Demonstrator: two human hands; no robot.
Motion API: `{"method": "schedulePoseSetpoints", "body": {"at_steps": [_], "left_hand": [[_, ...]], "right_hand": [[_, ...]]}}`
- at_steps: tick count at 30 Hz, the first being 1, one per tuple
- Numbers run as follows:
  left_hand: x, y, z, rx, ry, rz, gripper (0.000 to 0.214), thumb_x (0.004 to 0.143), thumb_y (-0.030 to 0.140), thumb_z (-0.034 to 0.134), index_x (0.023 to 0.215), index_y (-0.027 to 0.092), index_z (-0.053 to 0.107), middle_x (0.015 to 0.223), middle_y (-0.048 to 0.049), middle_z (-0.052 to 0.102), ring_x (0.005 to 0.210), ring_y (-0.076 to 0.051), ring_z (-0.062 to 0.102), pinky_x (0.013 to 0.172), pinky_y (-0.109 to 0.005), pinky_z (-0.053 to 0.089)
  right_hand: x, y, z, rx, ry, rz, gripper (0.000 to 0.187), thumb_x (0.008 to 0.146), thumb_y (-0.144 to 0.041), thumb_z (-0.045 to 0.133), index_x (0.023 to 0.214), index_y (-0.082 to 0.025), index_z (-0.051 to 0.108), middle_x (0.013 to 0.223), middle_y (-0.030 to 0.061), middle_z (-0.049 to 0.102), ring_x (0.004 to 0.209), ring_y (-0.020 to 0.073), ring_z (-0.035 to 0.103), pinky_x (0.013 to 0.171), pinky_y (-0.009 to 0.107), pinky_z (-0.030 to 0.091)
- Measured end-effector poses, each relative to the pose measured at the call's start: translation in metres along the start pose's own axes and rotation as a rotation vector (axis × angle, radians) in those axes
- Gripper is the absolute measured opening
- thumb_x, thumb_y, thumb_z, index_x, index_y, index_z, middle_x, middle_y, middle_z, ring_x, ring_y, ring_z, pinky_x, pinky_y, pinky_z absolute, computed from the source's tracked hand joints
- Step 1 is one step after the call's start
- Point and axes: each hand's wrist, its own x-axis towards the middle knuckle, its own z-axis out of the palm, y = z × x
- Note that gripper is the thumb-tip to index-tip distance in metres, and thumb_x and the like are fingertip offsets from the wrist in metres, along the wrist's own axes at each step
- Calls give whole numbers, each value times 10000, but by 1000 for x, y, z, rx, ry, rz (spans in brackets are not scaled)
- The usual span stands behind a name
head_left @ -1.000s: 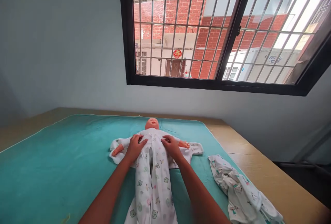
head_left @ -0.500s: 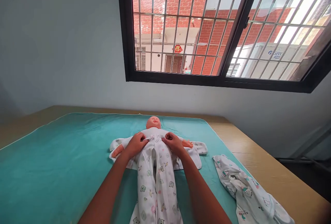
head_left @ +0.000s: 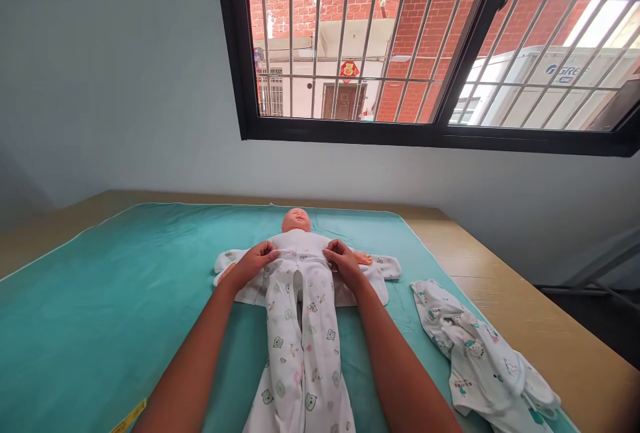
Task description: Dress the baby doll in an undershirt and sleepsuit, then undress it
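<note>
A baby doll (head_left: 297,220) lies on its back with its head toward the wall. White baby pants (head_left: 315,326) printed with small animals lie over its lower body, their legs stretched toward me and a gap showing at the crotch. At the left end of the waistband, my left hand (head_left: 256,261) pinches the cloth. My right hand (head_left: 344,261) pinches the waistband's other end. Under the doll a matching printed jacket (head_left: 373,286) is spread out, its sleeves to both sides. The doll's hand (head_left: 363,258) shows beside my right hand.
A turquoise sheet (head_left: 125,300) covers much of the wooden table (head_left: 505,293). Other printed baby clothes (head_left: 480,353) lie bunched at the right. A yellow strip (head_left: 129,416) shows at the lower left. Behind the table are a wall and a barred window (head_left: 345,130).
Both hands have moved slightly apart, drawing the waistband wider across the doll. The camera view has tilted down a little, and the yellow strip has come into sight.
</note>
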Motion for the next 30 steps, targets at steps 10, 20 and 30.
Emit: {"method": "schedulePoseSetpoints", "body": {"at_steps": [10, 20, 30], "left_hand": [[-6, 7, 0, 88, -168, -131, 439, 750, 586, 574, 663, 177, 438, 669, 44, 391, 636, -106, 336, 564, -231, 271], [-27, 15, 10, 260, -220, -113, 449, 624, 568, 652, 818, 164, 629, 793, -16, 616, 757, -191, 531, 625, -251, 387], [-47, 14, 32, 233, -31, -124, 433, 759, 564, 481, 694, 156, 610, 709, -33, 615, 706, -199, 531, 600, -271, 372]], "right_hand": [[-1, -1, 1, -192, -132, 72, 389, 765, -526, 612, 700, -167, 477, 669, -36, 389, 611, 87, 306, 546, 215, 248], [-15, -14, -16, -536, -529, 128, 471, 692, -599, 649, 706, -166, 463, 694, -31, 402, 633, 93, 335, 541, 203, 252], [-56, -9, 2, -566, -151, -45, 520, 701, -548, 652, 542, -181, 321, 562, -49, 272, 573, 79, 243, 520, 233, 168]]}}
